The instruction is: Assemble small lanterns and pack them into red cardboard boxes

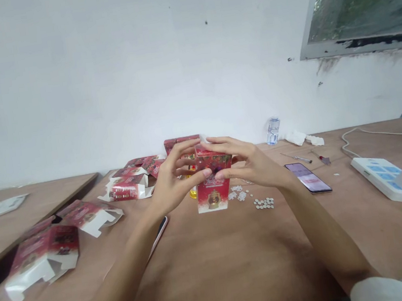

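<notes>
A small red printed carton [212, 188] stands upright on the wooden table [239, 264] in the middle of the head view. My left hand [175, 179] grips its left upper side, fingers curled round the top. My right hand [247, 161] pinches the top flap from the right, fingers partly stretched over it. A yellow object [193, 192] shows just behind the carton, mostly hidden. Small white tablets [264, 203] lie in clusters just right of the carton.
Several folded red-and-white cartons [86, 216] lie scattered at the left. A phone [308, 177] lies right of my right hand, another phone [159, 233] under my left forearm. A white power strip [396, 180], a water bottle [273, 131] and small tools [297, 158] sit at the right.
</notes>
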A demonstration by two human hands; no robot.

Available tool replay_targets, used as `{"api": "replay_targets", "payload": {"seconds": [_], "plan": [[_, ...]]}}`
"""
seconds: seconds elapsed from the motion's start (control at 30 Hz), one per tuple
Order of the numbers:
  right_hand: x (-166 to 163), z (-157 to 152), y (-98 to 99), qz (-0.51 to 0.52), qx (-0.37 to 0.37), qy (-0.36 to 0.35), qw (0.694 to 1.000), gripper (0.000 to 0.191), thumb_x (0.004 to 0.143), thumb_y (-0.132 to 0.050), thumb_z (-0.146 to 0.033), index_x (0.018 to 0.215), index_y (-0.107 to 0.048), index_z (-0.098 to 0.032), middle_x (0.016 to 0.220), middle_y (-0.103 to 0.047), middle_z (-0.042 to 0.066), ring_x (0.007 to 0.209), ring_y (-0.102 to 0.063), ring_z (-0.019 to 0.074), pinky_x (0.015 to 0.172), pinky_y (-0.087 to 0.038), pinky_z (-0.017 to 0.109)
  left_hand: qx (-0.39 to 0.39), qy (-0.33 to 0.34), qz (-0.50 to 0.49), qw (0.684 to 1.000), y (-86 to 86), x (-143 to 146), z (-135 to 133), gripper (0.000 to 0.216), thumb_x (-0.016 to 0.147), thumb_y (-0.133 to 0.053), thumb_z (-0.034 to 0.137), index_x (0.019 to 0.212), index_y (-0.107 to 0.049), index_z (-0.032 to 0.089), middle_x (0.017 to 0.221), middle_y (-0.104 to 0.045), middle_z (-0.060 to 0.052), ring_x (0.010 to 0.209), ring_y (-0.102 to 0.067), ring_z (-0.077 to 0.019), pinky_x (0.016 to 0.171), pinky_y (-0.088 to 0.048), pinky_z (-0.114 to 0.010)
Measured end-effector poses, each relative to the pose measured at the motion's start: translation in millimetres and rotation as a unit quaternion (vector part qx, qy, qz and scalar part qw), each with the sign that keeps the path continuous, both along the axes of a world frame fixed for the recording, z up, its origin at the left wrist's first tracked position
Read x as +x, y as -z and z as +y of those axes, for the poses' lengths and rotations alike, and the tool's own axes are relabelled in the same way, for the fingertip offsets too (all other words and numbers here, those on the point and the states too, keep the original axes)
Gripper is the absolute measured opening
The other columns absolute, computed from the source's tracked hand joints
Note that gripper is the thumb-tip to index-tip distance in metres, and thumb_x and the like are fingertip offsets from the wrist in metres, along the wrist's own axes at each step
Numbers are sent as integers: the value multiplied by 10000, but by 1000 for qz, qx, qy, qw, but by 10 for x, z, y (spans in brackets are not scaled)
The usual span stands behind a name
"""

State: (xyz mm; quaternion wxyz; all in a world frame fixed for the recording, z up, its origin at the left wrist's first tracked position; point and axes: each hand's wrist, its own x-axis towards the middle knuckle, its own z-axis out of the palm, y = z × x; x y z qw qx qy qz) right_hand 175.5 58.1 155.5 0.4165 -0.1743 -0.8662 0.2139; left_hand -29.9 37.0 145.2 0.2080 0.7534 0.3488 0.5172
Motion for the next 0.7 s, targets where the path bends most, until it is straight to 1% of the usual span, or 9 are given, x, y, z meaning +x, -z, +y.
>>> {"api": "replay_targets", "payload": {"seconds": [0.1,0.17,0.23,0.3,0.37,0.43,0.5,0.57,0.7], "plan": [[1,4,-12,22,-27,-15,999,493,838,-593,-340,1309,-452,-382,1409,-422,-14,1286,-409,226,972,-477,400,2,11,-1,1000,0,-3,1,454,758,-679,336,1183,-526,306,1221,-532,-41,949,-599,-182,737,-546,-290],[-2,9,-19,78,-53,-32,995,429,858,-565,-335,1278,-481,-351,1365,-466,0,1203,-494,201,936,-502,375,7,17,-15,1000,-20,-14,-17,454,762,-677,329,1189,-523,312,1243,-525,-38,940,-602,-177,762,-548,-304],[-4,14,-22,147,-72,-33,986,328,858,-565,-328,1184,-535,-313,1272,-533,6,1103,-562,177,903,-519,364,17,16,-29,999,-44,-30,-40,453,759,-682,319,1184,-524,313,1254,-520,-36,932,-605,-171,790,-548,-319],[-3,17,-23,196,-74,-10,978,217,829,-604,-322,1040,-577,-273,1160,-585,2,1042,-588,168,887,-526,362,22,8,-33,999,-61,-43,-54,475,752,-690,315,1193,-515,312,1251,-522,-40,947,-606,-178,814,-545,-337],[0,14,-28,211,-72,22,975,137,797,-639,-320,899,-592,-241,1079,-608,4,1030,-588,175,879,-528,366,22,-4,-30,999,-63,-47,-53,538,741,-701,318,1232,-481,318,1246,-526,-48,978,-603,-193,824,-545,-351],[2,5,-36,207,-72,42,975,115,785,-647,-324,810,-598,-223,1032,-615,12,1025,-587,183,862,-536,370,26,-10,-25,999,-54,-38,-42,578,739,-700,324,1262,-454,324,1241,-529,-53,1004,-598,-206,819,-549,-354],[-1,-10,-45,208,-78,45,974,112,785,-645,-325,822,-610,-225,1023,-613,17,1005,-595,184,841,-547,372,35,-12,-14,999,-42,-20,-35,544,761,-677,331,1261,-462,325,1243,-529,-51,1024,-590,-213,814,-554,-355],[-8,-30,-48,212,-74,34,974,156,773,-661,-310,907,-612,-247,1069,-596,14,1030,-587,183,844,-550,368,44,-14,2,999,-34,-1,-41,490,796,-637,333,1258,-473,330,1279,-510,-45,1052,-575,-216,823,-553,-357],[-34,-55,-24,171,-27,-10,985,325,717,-725,-251,1017,-607,-289,1212,-515,15,1215,-471,202,923,-520,368,62,-12,40,997,-36,26,-80,459,857,-559,329,1297,-432,360,1358,-443,-29,1105,-539,-207,856,-536,-358]]}}
